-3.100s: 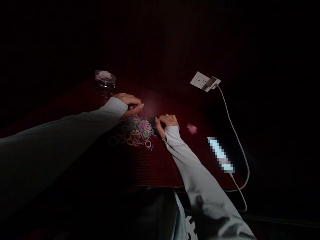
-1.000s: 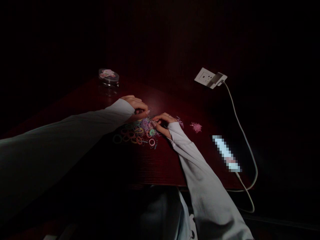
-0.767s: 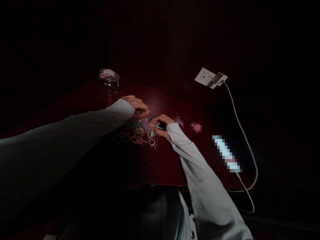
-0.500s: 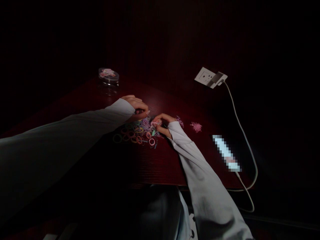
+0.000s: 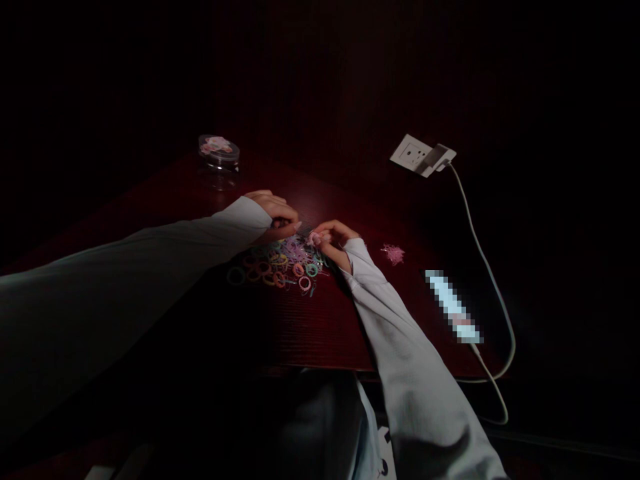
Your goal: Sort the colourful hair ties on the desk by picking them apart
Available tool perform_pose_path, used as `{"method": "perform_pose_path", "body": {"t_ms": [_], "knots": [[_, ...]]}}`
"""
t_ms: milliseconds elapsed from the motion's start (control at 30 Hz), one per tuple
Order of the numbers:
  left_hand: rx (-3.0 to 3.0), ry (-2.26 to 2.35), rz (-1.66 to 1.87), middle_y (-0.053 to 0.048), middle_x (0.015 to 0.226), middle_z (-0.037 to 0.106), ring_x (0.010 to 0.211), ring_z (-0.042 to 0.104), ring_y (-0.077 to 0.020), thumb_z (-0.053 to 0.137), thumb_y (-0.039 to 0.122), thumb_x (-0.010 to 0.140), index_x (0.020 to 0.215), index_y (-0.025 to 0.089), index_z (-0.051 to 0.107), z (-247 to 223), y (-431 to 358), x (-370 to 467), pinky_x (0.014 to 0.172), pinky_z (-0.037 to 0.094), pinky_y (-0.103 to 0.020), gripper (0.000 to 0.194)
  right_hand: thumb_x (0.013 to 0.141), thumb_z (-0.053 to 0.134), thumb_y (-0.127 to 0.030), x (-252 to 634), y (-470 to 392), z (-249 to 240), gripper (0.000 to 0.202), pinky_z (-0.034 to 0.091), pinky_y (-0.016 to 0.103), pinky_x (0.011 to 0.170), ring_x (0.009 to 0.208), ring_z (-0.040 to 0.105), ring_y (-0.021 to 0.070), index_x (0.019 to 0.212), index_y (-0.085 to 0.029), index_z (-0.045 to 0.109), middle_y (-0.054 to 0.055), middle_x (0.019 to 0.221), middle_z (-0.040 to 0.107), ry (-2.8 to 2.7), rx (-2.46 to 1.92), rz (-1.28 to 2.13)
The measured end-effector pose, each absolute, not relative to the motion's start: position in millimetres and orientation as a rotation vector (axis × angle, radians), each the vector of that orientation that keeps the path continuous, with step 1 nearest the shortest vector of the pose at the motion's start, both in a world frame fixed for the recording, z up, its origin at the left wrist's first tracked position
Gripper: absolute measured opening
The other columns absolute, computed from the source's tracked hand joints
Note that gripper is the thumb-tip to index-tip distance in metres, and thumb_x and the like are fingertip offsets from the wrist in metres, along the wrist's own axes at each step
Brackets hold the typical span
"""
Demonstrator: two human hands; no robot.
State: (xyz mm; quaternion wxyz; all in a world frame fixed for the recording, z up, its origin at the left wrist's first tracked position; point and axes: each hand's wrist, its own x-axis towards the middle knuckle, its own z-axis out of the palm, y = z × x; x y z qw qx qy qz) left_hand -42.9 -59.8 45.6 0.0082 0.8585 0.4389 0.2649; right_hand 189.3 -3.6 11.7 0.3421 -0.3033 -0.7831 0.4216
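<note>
A loose pile of colourful hair ties (image 5: 280,263) and small bands lies on the dark red table (image 5: 320,327). My left hand (image 5: 280,215) is bent over the far edge of the pile, its fingers closed; whatever it holds is too small to make out. To its right, my right hand (image 5: 336,239) pinches a pink hair tie (image 5: 315,239) between thumb and fingers, just above the pile. The two hands are close together but apart. A small heap of pink bands (image 5: 393,254) sits right of my right hand.
A round clear container (image 5: 219,157) with a decorated lid stands at the back left. A blurred-out phone (image 5: 453,308) lies at the right, its white cable (image 5: 483,247) running up to a charger in the wall socket (image 5: 411,155).
My right hand has moved slightly right and up with the pink hair tie. It now covers the purple bands beside it, and a green hair tie shows more fully in the pile.
</note>
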Motion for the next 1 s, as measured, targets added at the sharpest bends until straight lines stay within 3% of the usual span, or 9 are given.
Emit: {"method": "perform_pose_path", "body": {"t_ms": [200, 400, 733, 1000], "knots": [[2.677, 1.330, 0.793, 0.002, 0.069, 0.064, 0.073, 0.057, -0.0121, 0.045, 0.036, 0.097, 0.081, 0.020, 0.069, 49, -58, -43, 0.078, 0.036, -0.027, 0.033, 0.087, 0.069, -0.036, 196, -5, 18, 0.012, 0.047, 0.037, 0.084, 0.086, 0.060, 0.0193, 0.091, -0.025, 0.071, 0.003, 0.091, 0.069, -2.276, -0.790, 0.746], [2.677, 1.381, 0.796, 0.002, 0.072, 0.066, 0.075, 0.058, -0.0121, 0.045, 0.035, 0.097, 0.083, 0.020, 0.070, 48, -59, -42, 0.080, 0.037, -0.027, 0.032, 0.088, 0.068, -0.036, 196, -5, 20, 0.014, 0.041, 0.045, 0.099, 0.100, 0.056, 0.0234, 0.098, -0.029, 0.074, 0.003, 0.102, 0.069, -2.369, -0.795, 0.485], [2.690, 1.364, 0.843, 0.001, 0.070, 0.066, 0.072, 0.057, -0.0119, 0.044, 0.037, 0.098, 0.081, 0.020, 0.071, 38, -51, -43, 0.079, 0.036, -0.027, 0.036, 0.076, 0.084, -0.042, 193, -10, 15, 0.023, 0.036, 0.047, 0.099, 0.103, 0.048, 0.0262, 0.093, -0.030, 0.076, 0.004, 0.099, 0.061, -2.506, -0.904, 0.366], [2.685, 1.315, 0.793, 0.001, 0.075, 0.069, 0.076, 0.059, -0.0124, 0.042, 0.039, 0.099, 0.082, 0.020, 0.070, 46, -54, -46, 0.080, 0.037, -0.027, 0.038, 0.083, 0.080, -0.040, 192, -16, 21, 0.011, 0.037, 0.043, 0.099, 0.102, 0.047, 0.0248, 0.085, -0.029, 0.077, 0.004, 0.100, 0.060, -2.510, -0.859, 0.414]]}}
